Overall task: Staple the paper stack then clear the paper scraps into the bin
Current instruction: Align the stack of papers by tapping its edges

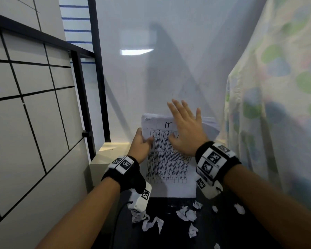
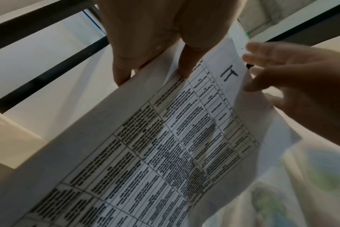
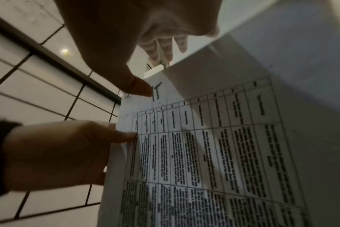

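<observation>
Left hand (image 1: 141, 143) fingers pinch the paper stack (image 1: 166, 159) at frame centre, held upright; right hand (image 1: 186, 130) fingers spread flat against it. No stapler or bin visible; paper scraps (image 1: 186, 213) still litter the desk (image 1: 241, 236), lower frame

Paper stack (image 1: 166, 159) between hands; paper scraps (image 1: 185, 212) before it (on table (image 1: 169, 238)).
</observation>
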A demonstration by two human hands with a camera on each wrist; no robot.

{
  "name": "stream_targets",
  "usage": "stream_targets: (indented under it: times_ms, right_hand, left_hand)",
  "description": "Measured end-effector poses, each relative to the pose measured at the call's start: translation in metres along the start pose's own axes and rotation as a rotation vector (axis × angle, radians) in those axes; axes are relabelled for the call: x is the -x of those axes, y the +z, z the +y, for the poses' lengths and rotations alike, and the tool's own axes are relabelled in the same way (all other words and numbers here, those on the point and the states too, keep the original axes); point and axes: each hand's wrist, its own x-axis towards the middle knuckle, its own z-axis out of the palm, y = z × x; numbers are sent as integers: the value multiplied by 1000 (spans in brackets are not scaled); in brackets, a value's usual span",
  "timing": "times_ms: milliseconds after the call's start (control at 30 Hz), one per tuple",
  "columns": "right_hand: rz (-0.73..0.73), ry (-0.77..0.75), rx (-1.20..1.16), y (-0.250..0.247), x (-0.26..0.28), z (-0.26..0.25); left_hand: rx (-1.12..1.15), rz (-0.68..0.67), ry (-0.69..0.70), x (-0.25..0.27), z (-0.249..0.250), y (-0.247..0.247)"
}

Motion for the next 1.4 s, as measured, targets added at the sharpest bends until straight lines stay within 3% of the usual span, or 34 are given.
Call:
stream_targets:
  times_ms: [167,267,400,533,633,767,867,1000,1233,1300,1400]
  right_hand:
    - [-313,-60,60,-11,-19,17]
    - [-419,-90,95,-22,-31,21]
    - [-400,-121,106,-33,-46,13]
    - [-533,-153,162,-34,-59,0]
    - [-444,-157,103,-36,-70,-8]
    - [-542,-179,142,-27,-71,-18]
    - [-430,-186,68,-20,-72,-19]
    - [-448,-165,49,-16,-73,-17]
    - [-343,184,57,-24,-55,48]
    - [-267,312,-100,-21,-49,71]
    - [-235,550,-609,-17,-38,86]
  left_hand:
    - [-33,-38,-13,-6,-1,2]
    - [-50,-6,-29,-9,-1,2]
    - [-6,9,-35,-12,5,-2]
    - [22,9,-80,-14,7,-10]
    - [21,10,-77,-14,4,-16]
    - [20,12,-88,-14,4,-19]
    - [19,22,-100,-15,4,-20]
    - [22,16,-124,-13,9,-19]
    - [-28,45,-132,-16,7,-25]
    - [-32,48,-131,-19,5,-28]
    - [-4,27,-128,-27,-1,-33]
